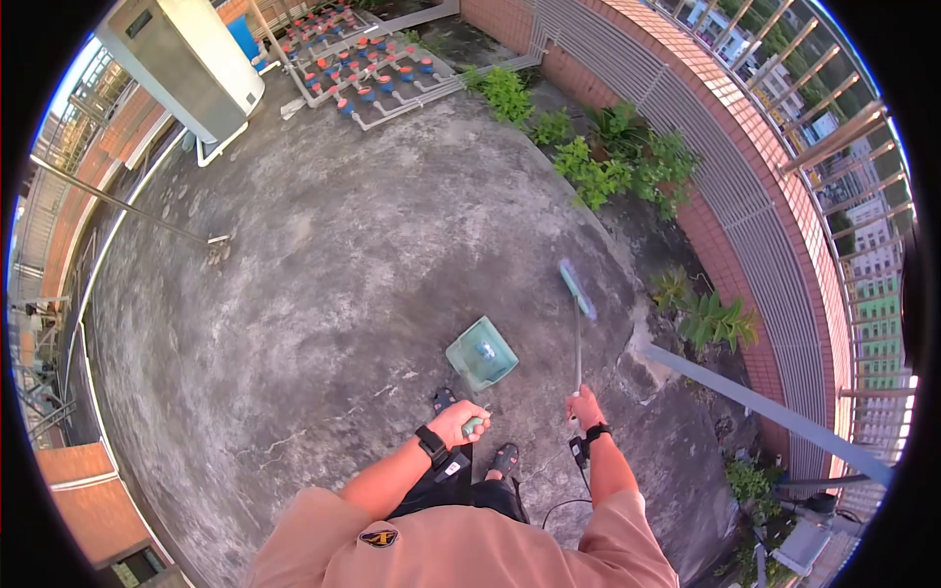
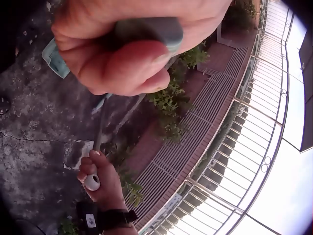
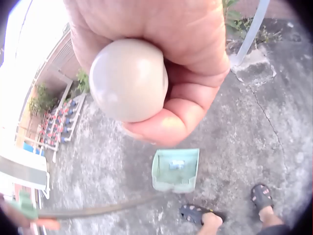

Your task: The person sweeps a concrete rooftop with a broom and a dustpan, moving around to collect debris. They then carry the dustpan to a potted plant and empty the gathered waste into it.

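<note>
Out in front of my feet lies a pale green long-handled dustpan point(image 1: 469, 365), with a small blue and white piece of litter point(image 1: 487, 350) in it. My left hand point(image 1: 461, 424) grips the green end of the dustpan's pole point(image 3: 107, 209), fingers curled round it. To the right, my right hand point(image 1: 586, 408) holds the broom handle point(image 1: 578, 348) near its top; the rounded pale end point(image 3: 128, 81) sticks out of the fist in the right wrist view. The broom head point(image 1: 571, 282), light blue-green with pale bristles, is on the concrete, beyond and right of the dustpan.
Stained concrete floor point(image 1: 294, 255) spreads around. Green plants point(image 1: 598, 171) grow along the brick wall point(image 1: 725, 225) at right. A grey slanting beam point(image 1: 765, 402) stands near my right side. Pipes with red and blue valves point(image 1: 377, 78) and a metal cabinet point(image 1: 186, 69) are farther off.
</note>
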The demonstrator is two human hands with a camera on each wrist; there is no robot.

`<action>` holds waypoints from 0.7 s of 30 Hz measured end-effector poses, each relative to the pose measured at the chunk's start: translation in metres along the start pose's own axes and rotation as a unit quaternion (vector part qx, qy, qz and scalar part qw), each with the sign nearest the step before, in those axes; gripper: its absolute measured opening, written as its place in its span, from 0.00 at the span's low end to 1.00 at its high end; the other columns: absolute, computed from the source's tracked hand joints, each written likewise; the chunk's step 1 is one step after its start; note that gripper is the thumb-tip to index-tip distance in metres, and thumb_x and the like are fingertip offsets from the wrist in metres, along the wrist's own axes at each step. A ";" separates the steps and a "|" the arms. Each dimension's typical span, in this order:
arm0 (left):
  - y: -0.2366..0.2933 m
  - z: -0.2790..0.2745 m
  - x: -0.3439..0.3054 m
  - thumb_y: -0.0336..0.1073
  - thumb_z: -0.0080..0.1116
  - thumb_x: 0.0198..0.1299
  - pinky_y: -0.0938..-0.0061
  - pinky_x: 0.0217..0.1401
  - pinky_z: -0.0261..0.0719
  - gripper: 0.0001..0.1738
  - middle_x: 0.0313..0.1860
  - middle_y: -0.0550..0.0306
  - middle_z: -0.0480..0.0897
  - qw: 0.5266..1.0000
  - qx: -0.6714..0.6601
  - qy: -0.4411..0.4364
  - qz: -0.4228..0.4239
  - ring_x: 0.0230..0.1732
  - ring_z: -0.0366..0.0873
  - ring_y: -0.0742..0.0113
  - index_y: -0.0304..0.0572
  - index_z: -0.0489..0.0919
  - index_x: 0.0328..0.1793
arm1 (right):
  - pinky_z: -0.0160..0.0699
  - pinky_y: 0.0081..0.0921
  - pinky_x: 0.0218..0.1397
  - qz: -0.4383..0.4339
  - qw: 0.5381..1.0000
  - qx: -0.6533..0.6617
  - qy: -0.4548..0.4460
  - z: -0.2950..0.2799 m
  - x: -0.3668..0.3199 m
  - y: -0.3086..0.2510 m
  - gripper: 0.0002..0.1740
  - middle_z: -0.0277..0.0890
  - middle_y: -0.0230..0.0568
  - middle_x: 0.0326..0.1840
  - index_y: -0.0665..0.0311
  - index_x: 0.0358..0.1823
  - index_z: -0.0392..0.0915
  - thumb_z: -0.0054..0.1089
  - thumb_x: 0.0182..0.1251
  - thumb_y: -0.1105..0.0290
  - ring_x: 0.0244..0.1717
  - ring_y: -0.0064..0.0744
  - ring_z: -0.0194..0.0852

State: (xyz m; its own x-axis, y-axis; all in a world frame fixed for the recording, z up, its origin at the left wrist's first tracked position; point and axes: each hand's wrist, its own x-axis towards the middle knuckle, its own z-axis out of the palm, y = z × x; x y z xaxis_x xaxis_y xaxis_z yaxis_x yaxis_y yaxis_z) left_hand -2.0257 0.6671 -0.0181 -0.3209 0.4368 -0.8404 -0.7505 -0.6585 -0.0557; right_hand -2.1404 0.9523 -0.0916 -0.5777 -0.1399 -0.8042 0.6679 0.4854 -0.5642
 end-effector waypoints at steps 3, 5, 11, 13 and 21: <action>0.032 0.008 0.000 0.29 0.51 0.51 0.82 0.11 0.59 0.05 0.20 0.57 0.72 1.000 0.023 -0.001 -0.018 0.15 0.67 0.74 0.39 0.68 0.26 | 0.68 0.31 0.22 -0.041 0.990 -0.127 -0.032 0.040 -0.016 0.029 0.19 0.69 0.42 0.19 0.72 0.43 0.61 0.50 0.49 0.73 0.17 0.35 0.69; 0.049 0.008 0.003 0.29 0.51 0.51 0.82 0.10 0.59 0.05 0.20 0.57 0.71 1.000 0.020 -0.005 -0.003 0.15 0.67 0.74 0.38 0.67 0.26 | 0.69 0.30 0.21 -0.025 0.979 -0.187 -0.084 0.056 -0.049 0.048 0.22 0.69 0.41 0.20 0.72 0.47 0.59 0.50 0.51 0.71 0.18 0.33 0.70; 0.081 0.008 0.001 0.29 0.49 0.53 0.83 0.09 0.58 0.07 0.18 0.58 0.70 1.000 0.006 -0.008 0.014 0.14 0.66 0.76 0.38 0.67 0.25 | 0.66 0.22 0.18 0.124 0.972 0.021 -0.197 0.015 -0.144 0.008 0.30 0.68 0.34 0.22 0.73 0.59 0.56 0.52 0.55 0.73 0.17 0.22 0.65; 0.080 -0.005 -0.004 0.28 0.49 0.54 0.84 0.10 0.57 0.06 0.21 0.56 0.70 1.000 0.019 -0.017 0.015 0.14 0.64 0.77 0.35 0.67 0.26 | 0.66 0.22 0.18 0.133 0.972 0.040 -0.188 -0.005 -0.149 -0.018 0.33 0.68 0.34 0.22 0.73 0.62 0.53 0.53 0.54 0.73 0.17 0.23 0.65; 0.083 0.042 -0.014 0.28 0.47 0.56 0.85 0.10 0.55 0.08 0.22 0.57 0.67 0.998 -0.062 0.026 0.017 0.15 0.60 0.79 0.27 0.68 0.32 | 0.65 0.23 0.15 -0.007 0.986 0.013 -0.165 -0.096 -0.012 -0.117 0.23 0.68 0.36 0.19 0.73 0.50 0.62 0.51 0.50 0.76 0.15 0.25 0.66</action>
State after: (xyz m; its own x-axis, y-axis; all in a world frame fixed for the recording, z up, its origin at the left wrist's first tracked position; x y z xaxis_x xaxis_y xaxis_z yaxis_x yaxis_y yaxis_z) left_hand -2.1079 0.6319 0.0112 -0.3116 0.3823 -0.8699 -0.6615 -0.7445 -0.0903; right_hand -2.2569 0.9799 0.0024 -0.4051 -0.4217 -0.8112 0.6758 0.4595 -0.5764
